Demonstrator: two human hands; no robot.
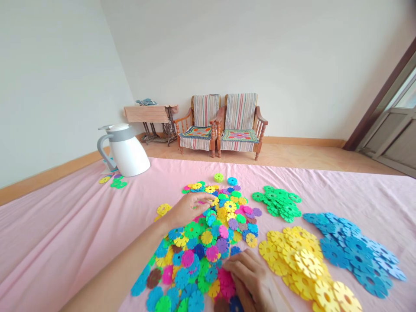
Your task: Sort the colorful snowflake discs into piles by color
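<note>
A heap of mixed-colour notched plastic discs (182,277) covers the middle of the cloth. My left hand (191,210) reaches over the heap's upper part, its fingers stretched out and a little apart near a yellow disc (230,206). I see nothing held in it. At the heap's lower right edge, my right hand (251,277) is bent, fingers curled together beside pink discs (225,281). Its fingertips are partly hidden, so anything between them cannot be made out. Sorted by colour, a yellow pile (292,255), a blue pile (354,251) and a green pile (281,201) lie to the right.
A white jug (130,151) with a grey handle stands at the back left, with a few discs beside it. Pink cloth (65,242) covers the surface. Beyond its far edge are two wooden armchairs (240,117) and a cloth-covered sewing table (146,114).
</note>
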